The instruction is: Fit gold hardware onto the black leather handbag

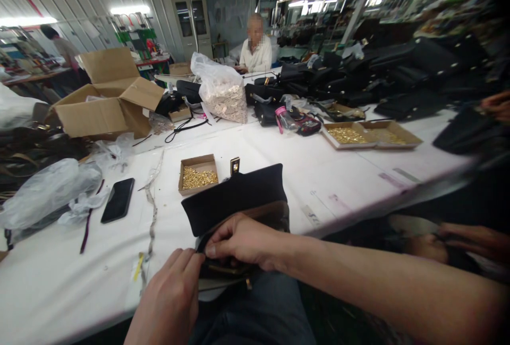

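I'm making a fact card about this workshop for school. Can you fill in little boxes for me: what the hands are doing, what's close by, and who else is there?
left hand: at the table edge, fingers touching the black handbag
right hand: pinching the handbag's lower edge
handbag: flap open, gold clasp on top
closest box: small cardboard box of gold fittings
also near: black phone, face down
table: white worktable
other people: a seated person at the far end
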Tool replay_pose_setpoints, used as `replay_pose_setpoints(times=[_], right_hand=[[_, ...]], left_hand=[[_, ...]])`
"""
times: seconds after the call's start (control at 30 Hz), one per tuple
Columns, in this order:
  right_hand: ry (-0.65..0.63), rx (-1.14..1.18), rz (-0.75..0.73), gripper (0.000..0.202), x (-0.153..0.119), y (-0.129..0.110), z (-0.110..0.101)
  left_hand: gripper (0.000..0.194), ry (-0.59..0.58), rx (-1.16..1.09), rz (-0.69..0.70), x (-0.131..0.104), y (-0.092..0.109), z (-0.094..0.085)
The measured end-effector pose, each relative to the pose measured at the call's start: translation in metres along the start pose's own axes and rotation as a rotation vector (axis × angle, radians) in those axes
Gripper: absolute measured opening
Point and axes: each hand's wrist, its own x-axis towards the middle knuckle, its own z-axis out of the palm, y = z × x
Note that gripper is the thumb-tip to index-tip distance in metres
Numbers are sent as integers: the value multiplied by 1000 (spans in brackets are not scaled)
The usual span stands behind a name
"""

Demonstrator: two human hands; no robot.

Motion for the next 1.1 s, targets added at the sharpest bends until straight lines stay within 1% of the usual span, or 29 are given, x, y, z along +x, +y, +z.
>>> replay_pose_setpoints(times=[0.1, 0.23, 0.37, 0.43, 0.53, 0.63, 0.83, 0.97, 1.1], right_hand=[[4, 8, 10, 4, 0, 0, 2], [64, -1, 64, 9, -2, -5, 9], [85, -11, 35, 6, -2, -5, 12], [95, -16, 7, 4, -1, 0, 11], [93, -37, -13, 11, 1, 6, 8], [106, -68, -10, 14, 2, 9, 6], [89, 3, -9, 7, 0, 10, 9], [89, -92, -5, 4, -5, 9, 10], [87, -188, -6, 9, -8, 3, 12]], left_hand=[[41, 11, 5, -2, -3, 1, 3], [44, 33, 25, 8, -8, 1, 4], [42, 62, 13, 33, -10, 0, 4], [37, 78, -19, 47, -11, 0, 4], [28, 104, -61, 29, -11, 3, 3], [26, 118, -77, 8, -9, 5, 2], [21, 142, -98, 9, -8, 2, 4], [18, 150, -94, -4, -10, 3, 3], [15, 155, -116, -5, -9, 0, 3]])
